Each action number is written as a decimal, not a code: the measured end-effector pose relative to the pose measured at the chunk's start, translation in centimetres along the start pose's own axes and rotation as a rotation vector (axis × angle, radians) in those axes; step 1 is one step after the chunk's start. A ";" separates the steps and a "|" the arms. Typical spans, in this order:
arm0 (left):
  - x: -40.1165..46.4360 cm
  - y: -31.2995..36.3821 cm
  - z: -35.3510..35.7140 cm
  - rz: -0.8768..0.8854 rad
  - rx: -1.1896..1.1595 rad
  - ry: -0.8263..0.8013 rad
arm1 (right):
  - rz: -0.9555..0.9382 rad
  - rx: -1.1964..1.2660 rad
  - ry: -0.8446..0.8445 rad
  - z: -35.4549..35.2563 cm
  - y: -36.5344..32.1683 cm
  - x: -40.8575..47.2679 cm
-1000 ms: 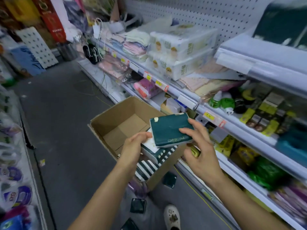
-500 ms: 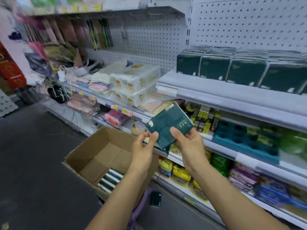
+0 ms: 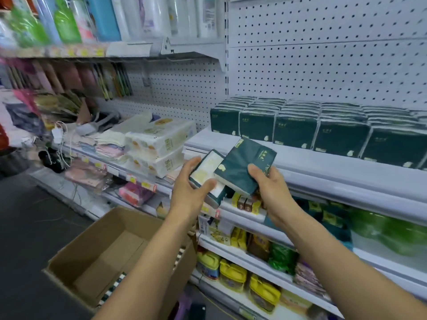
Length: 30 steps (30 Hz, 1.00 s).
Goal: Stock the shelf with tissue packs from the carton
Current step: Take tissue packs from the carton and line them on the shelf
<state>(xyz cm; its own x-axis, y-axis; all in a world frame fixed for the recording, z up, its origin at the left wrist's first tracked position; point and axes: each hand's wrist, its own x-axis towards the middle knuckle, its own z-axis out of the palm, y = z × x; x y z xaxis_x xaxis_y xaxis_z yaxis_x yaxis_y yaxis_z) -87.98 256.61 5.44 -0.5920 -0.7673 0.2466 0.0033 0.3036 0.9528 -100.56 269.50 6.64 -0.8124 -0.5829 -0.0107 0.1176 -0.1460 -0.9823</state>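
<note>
I hold two dark green tissue packs in front of the shelf. My left hand (image 3: pixel 187 194) grips one tissue pack (image 3: pixel 207 172) with its white side facing me. My right hand (image 3: pixel 271 190) grips the other tissue pack (image 3: pixel 245 164), tilted, green face up. Both sit just below the front lip of the white shelf (image 3: pixel 323 167). On that shelf stand rows of matching green tissue packs (image 3: pixel 298 131). The open brown carton (image 3: pixel 108 257) is below my left arm, with striped pack edges showing at its near side.
White wrapped tissue bundles (image 3: pixel 159 146) and folded cloths lie on the shelf to the left. Lower shelves hold yellow, green and purple packets (image 3: pixel 258 269). White pegboard backs the shelving. Bottles line the top shelf (image 3: pixel 92 19). Dark floor lies left of the carton.
Both hands have risen with the packs toward the shelf of green packs. The two packs have come apart, one in each hand. The view has tilted up.
</note>
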 end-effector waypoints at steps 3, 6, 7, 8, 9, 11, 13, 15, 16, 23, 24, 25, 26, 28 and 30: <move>1.7 0.5 1.3 -0.002 0.004 0.019 | -0.065 -0.126 0.018 -1.0 -1.5 2.0; 3.5 0.7 2.0 -0.034 -0.036 0.044 | -0.124 -0.142 0.037 -1.6 -3.1 3.8; 4.1 0.7 2.2 -0.046 -0.042 0.051 | -0.161 -0.175 0.054 -1.7 -3.6 4.4; 4.8 0.6 2.2 -0.050 -0.037 0.060 | -0.212 -0.234 0.083 -1.8 -4.1 5.1; 5.7 0.6 2.2 -0.058 -0.031 0.072 | -0.271 -0.297 0.125 -2.0 -4.4 6.0; 7.5 0.5 1.9 -0.061 -0.051 0.118 | -0.386 -0.429 0.230 -2.1 -5.3 7.9; 9.5 0.2 1.6 -0.072 -0.135 0.158 | -0.489 -0.534 0.305 -2.1 -6.3 9.8; 11.8 -0.4 1.2 -0.099 -0.190 0.167 | -0.576 -0.661 0.330 -1.7 -7.1 11.4; 13.0 -0.7 0.9 -0.105 -0.195 0.166 | -0.610 -0.757 0.316 -1.6 -7.2 12.4; 21.1 -2.6 -1.7 -0.116 -0.238 0.129 | -0.569 -1.250 0.092 1.1 -3.8 17.6; 22.0 -3.0 -2.0 -0.134 -0.249 0.117 | -0.590 -1.260 0.087 1.6 -3.3 17.9; 22.9 -3.2 -2.3 -0.147 -0.260 0.105 | -0.626 -1.272 0.089 2.2 -2.8 18.3; 23.7 -3.4 -2.5 -0.151 -0.268 0.097 | -0.669 -1.289 0.100 2.8 -2.5 18.7; 25.1 -3.7 -2.9 -0.148 -0.281 0.086 | -0.744 -1.319 0.140 4.0 -1.9 19.8; 26.3 -4.1 -3.3 -0.147 -0.302 0.075 | -0.818 -1.349 0.191 5.1 -1.4 21.2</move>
<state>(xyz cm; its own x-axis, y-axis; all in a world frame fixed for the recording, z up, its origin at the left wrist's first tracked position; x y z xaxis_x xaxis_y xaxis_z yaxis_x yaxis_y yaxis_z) -100.90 233.34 8.60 -0.5429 -0.8333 0.1044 0.1676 0.0143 0.9857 -115.05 253.23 8.79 -0.4687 -0.5866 0.6605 -0.8548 0.4898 -0.1716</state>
